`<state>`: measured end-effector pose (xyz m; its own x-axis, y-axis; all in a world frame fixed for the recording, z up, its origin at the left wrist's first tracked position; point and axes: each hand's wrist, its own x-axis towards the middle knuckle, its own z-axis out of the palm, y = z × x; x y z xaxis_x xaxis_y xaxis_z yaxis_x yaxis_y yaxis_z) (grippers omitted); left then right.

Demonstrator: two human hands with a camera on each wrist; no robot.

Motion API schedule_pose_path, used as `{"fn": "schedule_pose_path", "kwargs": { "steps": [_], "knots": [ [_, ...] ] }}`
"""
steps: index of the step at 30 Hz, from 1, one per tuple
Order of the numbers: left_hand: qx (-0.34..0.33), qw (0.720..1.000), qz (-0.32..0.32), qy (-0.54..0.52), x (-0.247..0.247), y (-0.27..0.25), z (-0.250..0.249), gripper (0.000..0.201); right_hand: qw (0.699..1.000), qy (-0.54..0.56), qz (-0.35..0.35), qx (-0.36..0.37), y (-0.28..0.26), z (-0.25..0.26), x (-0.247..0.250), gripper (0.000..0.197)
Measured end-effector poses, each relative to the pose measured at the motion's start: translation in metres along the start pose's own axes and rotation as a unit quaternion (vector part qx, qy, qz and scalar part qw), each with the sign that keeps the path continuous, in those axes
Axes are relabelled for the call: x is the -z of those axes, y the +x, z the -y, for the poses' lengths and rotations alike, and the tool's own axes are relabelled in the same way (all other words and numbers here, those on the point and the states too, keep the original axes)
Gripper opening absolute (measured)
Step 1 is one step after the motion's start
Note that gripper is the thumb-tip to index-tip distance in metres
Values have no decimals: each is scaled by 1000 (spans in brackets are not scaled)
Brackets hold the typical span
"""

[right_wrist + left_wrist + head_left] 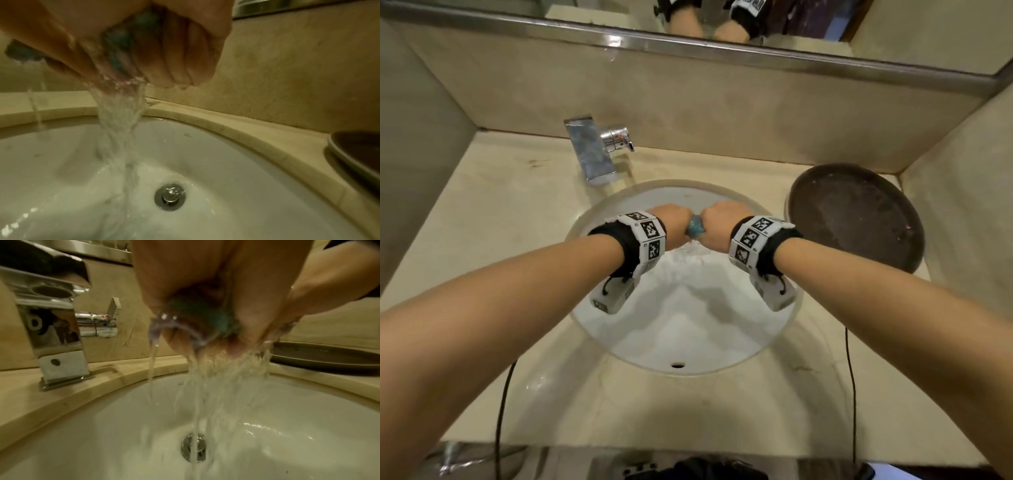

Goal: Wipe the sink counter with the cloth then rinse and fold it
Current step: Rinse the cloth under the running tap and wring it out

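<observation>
Both hands are fisted tight on the teal cloth point(694, 229), left hand point(669, 219) and right hand point(719, 222) nearly touching, w/ only a short twisted bit of cloth showing between them. They hold it over the white sink basin point(722, 339), above the drain point(170, 197). Water pours off the cloth in thick strands, so this looks like wringing, i.e. late in the rinse step. Can't tell if the faucet point(594, 150) is running. The wipe of the table point(493, 219) is probably done, though the pics don't prove it. Left to do: squeeze out the rest, open the cloth, fold it. 1 dark round tray point(856, 216) sits on the table right of the basin.
</observation>
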<state>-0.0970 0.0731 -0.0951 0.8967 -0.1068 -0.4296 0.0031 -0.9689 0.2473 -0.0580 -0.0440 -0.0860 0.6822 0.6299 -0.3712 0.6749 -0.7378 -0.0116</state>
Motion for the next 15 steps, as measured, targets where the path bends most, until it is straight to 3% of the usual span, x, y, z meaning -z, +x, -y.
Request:
{"fn": "schedule_pose_path", "kwargs": {
  "steps": [4,9,11,13,15],
  "knots": [
    [10,999,-43,9,-2,6,2,23,995,97,6,-35,6,-4,-2,41],
    [-16,995,-67,-67,6,4,6,38,981,178,53,-59,14,-20,11,26],
    [-8,992,-68,-108,11,0,6,40,971,221,33,-82,15,-28,16,48],
    [24,971,-65,-230,17,-4,6,37,956,281,-38,-82,14,-30,21,69],
    [64,911,-50,-404,25,-5,9,35,941,310,-126,-51,11,-28,27,78]
  ]
}}
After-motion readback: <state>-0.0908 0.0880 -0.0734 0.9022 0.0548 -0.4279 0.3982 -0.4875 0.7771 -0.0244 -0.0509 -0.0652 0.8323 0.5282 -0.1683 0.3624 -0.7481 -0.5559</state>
